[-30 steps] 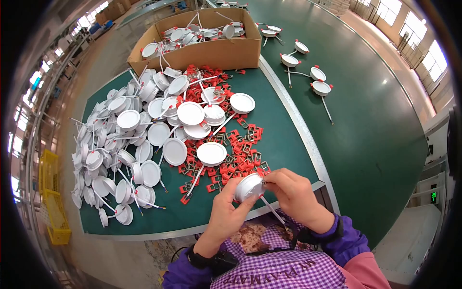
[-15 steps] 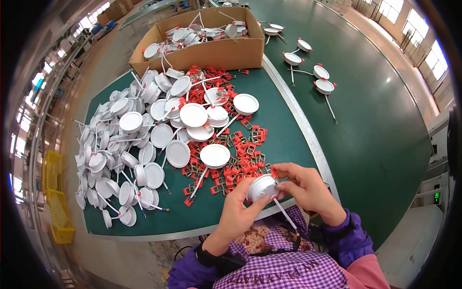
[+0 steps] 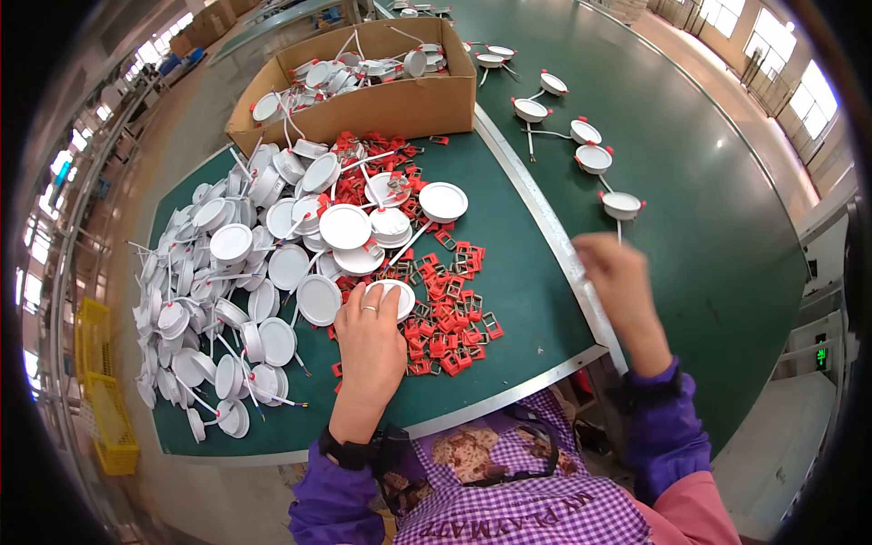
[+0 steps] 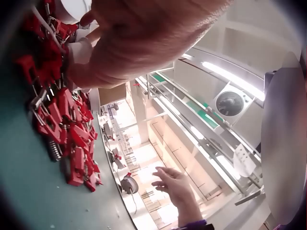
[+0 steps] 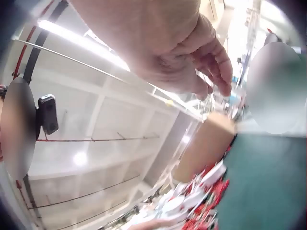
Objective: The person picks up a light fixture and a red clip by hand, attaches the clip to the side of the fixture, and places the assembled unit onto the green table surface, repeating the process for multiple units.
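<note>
My left hand reaches over the table and grips a round white downlight, which lies beside the heap of red spring clips. In the left wrist view, fingers and thumb sit round the white body of that lamp. My right hand, blurred, hovers near the metal edge strip with nothing in it; its fingers are loosely bent. Beyond it, a downlight with red clips on both sides lies on the green conveyor surface, its cable pointing toward me.
A big pile of white downlights with cables covers the table's left part. Behind it stands a cardboard box full of lamps. Several clipped downlights line the conveyor, past a raised metal strip. Yellow crates stand at left.
Both hands held a downlight together earlier. Now a clipped one lies on the conveyor, the right hand is empty on that side, and the left hand has moved forward-left onto another lamp.
</note>
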Tool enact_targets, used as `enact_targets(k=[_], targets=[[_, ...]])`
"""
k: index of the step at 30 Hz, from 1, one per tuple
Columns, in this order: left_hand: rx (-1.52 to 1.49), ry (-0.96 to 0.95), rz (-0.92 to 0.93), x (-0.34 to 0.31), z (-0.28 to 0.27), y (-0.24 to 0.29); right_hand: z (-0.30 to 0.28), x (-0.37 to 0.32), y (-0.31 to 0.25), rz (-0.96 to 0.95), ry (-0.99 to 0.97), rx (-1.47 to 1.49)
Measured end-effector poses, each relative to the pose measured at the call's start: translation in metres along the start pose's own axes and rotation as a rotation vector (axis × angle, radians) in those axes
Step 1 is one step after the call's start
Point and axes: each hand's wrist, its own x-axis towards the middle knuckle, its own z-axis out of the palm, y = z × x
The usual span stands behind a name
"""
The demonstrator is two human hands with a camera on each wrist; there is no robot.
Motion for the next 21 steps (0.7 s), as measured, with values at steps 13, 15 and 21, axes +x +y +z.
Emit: enact_targets(k=[13,15,21], targets=[[-0.367,0.485,-0.054,0.004,-0.064,0.009,0.056,-0.044,-0.036,-0.224,-0.541,-0.318],[-0.543,0.554,-0.111,0.000,-0.081,0.014,0.054,-0.043,-0.031,-0.236,-0.542,-0.306],[-1.619,0.429,-0.491,-0.014,-0.070,0.022,0.066,-0.040,-0.036,-0.225,-0.506,-0.409]])
